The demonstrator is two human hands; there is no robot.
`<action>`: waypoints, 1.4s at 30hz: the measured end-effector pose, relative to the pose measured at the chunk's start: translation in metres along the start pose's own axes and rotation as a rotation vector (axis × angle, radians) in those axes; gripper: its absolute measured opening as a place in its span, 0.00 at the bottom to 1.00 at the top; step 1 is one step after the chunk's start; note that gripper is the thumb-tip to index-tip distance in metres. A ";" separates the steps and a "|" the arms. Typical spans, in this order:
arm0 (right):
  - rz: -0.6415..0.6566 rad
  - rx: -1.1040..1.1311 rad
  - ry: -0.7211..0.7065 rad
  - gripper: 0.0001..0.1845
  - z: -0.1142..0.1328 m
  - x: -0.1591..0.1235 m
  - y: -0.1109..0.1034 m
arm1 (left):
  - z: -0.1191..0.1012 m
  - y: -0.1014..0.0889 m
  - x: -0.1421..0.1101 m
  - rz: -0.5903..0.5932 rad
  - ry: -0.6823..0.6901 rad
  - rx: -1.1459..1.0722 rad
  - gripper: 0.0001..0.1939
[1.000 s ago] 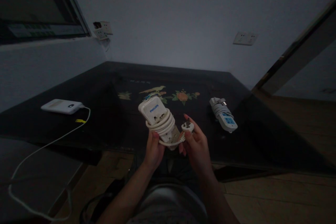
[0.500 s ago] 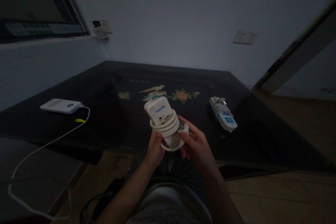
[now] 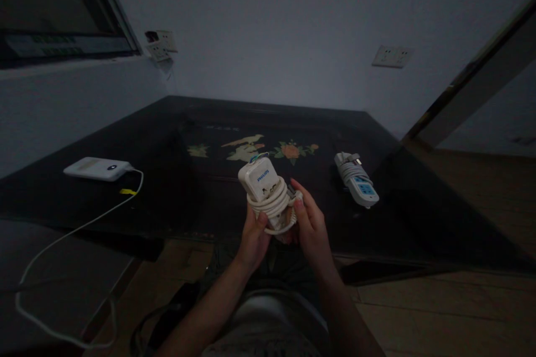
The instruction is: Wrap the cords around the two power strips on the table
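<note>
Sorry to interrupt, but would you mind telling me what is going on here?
The person's left hand grips a white Philips power strip, its cord wound around it, at a dark table. The right hand holds the plug close beside the strip. On the table, a second power strip lies to the right and a white device to the left.

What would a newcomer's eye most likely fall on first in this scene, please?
Probably the pale Philips power strip at the middle of the view, its cord wound around it, with the left hand holding the strip and the right hand at the plug. Just beyond, a painted orange flower stands out on the dark table. A second strip with blue socket panels lies toward the table's right side.
</note>
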State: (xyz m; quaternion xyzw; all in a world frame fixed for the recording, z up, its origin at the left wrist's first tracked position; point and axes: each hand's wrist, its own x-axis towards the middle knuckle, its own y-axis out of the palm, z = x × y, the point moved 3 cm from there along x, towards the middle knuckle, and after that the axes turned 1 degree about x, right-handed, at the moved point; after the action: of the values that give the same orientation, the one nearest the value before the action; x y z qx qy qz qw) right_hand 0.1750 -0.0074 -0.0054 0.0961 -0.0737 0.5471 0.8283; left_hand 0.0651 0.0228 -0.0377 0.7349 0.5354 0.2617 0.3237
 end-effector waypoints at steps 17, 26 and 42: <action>-0.142 -0.303 -0.273 0.18 -0.006 -0.004 0.004 | 0.009 0.007 -0.005 -0.091 -0.080 -0.091 0.28; -0.061 -0.262 -0.184 0.22 -0.010 -0.010 0.009 | 0.009 0.000 -0.003 -0.179 -0.105 -0.057 0.23; 0.221 -0.032 -0.097 0.28 -0.008 -0.014 -0.005 | 0.006 -0.016 0.007 -0.125 -0.312 -0.206 0.14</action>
State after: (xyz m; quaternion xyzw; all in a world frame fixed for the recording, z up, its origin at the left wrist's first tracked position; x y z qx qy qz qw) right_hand 0.1746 -0.0199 -0.0170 0.1007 -0.1325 0.6285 0.7598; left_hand 0.0614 0.0319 -0.0537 0.6950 0.4935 0.1774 0.4919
